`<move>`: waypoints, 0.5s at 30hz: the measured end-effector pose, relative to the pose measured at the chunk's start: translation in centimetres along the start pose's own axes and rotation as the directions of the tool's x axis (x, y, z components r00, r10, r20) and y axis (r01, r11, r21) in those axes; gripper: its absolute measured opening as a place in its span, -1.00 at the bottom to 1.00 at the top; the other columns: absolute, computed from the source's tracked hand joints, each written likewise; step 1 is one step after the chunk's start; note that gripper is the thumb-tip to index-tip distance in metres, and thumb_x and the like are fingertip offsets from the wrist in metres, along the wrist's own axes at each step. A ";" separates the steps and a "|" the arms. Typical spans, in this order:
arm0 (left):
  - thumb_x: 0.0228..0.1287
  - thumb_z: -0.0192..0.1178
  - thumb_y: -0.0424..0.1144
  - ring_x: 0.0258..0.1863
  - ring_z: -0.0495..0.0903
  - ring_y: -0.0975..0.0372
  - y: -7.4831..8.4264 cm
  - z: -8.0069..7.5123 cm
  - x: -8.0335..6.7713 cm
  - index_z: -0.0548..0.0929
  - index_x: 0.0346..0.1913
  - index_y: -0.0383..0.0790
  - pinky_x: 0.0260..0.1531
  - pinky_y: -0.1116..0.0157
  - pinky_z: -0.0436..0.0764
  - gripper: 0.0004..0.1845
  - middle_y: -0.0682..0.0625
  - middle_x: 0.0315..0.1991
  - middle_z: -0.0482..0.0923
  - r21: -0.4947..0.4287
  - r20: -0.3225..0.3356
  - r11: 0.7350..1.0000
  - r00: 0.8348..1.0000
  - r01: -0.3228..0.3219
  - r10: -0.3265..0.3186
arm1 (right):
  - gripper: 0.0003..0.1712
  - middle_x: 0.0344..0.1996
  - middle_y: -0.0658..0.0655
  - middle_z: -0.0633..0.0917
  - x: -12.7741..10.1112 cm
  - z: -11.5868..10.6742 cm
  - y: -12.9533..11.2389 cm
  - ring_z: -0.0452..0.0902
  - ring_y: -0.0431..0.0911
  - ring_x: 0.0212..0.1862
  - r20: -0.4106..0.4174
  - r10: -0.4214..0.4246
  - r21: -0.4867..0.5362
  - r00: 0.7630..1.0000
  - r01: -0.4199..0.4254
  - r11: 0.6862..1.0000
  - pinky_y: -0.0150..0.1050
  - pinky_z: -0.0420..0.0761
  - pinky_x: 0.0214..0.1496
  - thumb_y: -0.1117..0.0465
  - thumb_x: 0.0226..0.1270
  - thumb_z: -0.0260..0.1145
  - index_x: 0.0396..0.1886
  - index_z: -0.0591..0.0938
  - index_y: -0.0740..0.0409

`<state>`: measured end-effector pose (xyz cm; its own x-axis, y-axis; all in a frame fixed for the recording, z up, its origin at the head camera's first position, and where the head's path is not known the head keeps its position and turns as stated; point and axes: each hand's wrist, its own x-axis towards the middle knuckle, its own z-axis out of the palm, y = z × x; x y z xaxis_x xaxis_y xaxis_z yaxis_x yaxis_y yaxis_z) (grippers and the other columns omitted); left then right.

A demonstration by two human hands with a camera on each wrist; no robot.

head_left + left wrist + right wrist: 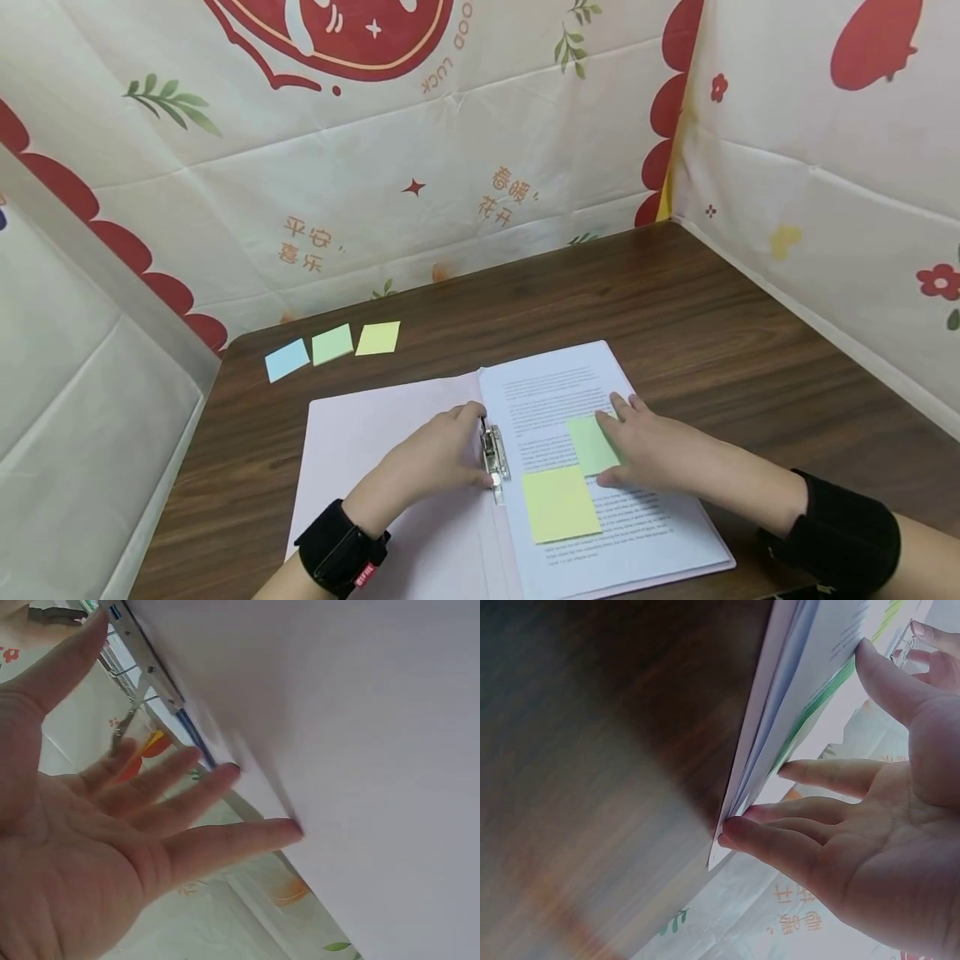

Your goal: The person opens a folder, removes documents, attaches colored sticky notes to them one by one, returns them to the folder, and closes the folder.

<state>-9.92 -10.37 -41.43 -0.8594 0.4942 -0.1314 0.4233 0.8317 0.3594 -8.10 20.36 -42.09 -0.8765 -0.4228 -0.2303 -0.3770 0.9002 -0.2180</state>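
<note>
A pale pinkish folder [345, 450] lies open on the table, with printed sheets [547, 392] on its right side. A metal lever clip [493, 454] stands along its spine. My left hand [438, 454] lies over the spine, thumb by the clip's near end; in the left wrist view its extended fingertips [289, 829] touch the cover. My right hand [656, 450] rests on the sheets with spread fingers, thumb and index at the edge of a green sticky note [587, 446]. A larger yellow sticky note [558, 504] lies beside it, lower left.
Behind the folder, blue [287, 360], green [332, 344] and yellow [378, 338] sticky notes lie in a row on the dark wooden table [652, 292]. Printed cloth [450, 142] hangs around the table. Each wrist wears a black band [341, 546].
</note>
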 end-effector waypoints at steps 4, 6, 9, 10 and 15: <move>0.39 0.43 -0.08 0.28 0.70 0.04 -0.4 0.1 -0.9 0.62 0.24 -0.20 0.29 0.02 0.67 -0.53 -0.15 0.22 0.72 -0.029 -0.066 0.996 0.995 -0.079 0.077 | 0.11 0.48 0.72 0.32 0.1 0.0 -0.2 0.21 0.70 0.49 0.004 -0.001 0.002 1.000 0.001 1.000 0.52 0.49 0.29 -0.31 0.22 0.53 0.46 0.48 0.45; 0.51 0.32 -0.12 0.16 0.75 0.15 -0.5 0.1 -1.3 0.72 0.06 -0.16 0.21 0.10 0.71 -0.77 -0.04 0.09 0.78 -0.044 -0.105 0.989 0.985 -0.143 0.138 | 0.11 0.48 0.72 0.32 0.1 0.0 -0.2 0.21 0.70 0.49 0.006 0.002 0.002 1.000 -0.002 1.000 0.52 0.50 0.30 -0.31 0.22 0.53 0.46 0.48 0.45; 0.53 0.30 -0.19 -0.05 0.74 0.26 -0.3 0.0 -1.4 0.79 -0.18 -0.12 0.05 0.21 0.73 -0.88 0.08 -0.11 0.80 -0.072 -0.128 0.976 0.972 -0.207 0.197 | 0.11 0.47 0.72 0.32 0.1 -0.1 -0.3 0.22 0.70 0.48 0.005 0.008 -0.007 1.000 -0.008 1.000 0.51 0.50 0.29 -0.31 0.22 0.53 0.45 0.48 0.46; 0.50 0.33 -0.19 -0.08 0.73 0.27 -0.3 0.0 -1.4 0.79 -0.20 -0.12 0.03 0.22 0.72 -0.89 0.09 -0.14 0.80 -0.087 -0.124 0.976 0.974 -0.201 0.190 | 0.10 0.47 0.72 0.33 0.1 -0.1 -0.3 0.22 0.70 0.47 0.004 0.010 -0.007 1.000 -0.010 1.000 0.52 0.51 0.29 -0.30 0.22 0.53 0.45 0.48 0.46; 0.30 0.51 -0.09 0.35 0.63 -0.02 0.1 0.0 -0.8 0.72 0.11 -0.27 0.40 -0.02 0.57 -0.56 -0.14 0.22 0.72 -0.167 -0.035 0.986 0.999 -0.009 0.003 | 0.09 0.46 0.72 0.34 0.2 -0.2 -0.4 0.24 0.70 0.47 0.001 0.016 -0.012 1.000 -0.016 1.000 0.52 0.50 0.29 -0.28 0.20 0.55 0.44 0.50 0.46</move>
<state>-9.20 -10.63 -41.33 -0.8674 0.4879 -0.0976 0.3775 0.7731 0.5097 -8.14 19.92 -41.81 -0.8820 -0.4083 -0.2351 -0.3663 0.9081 -0.2030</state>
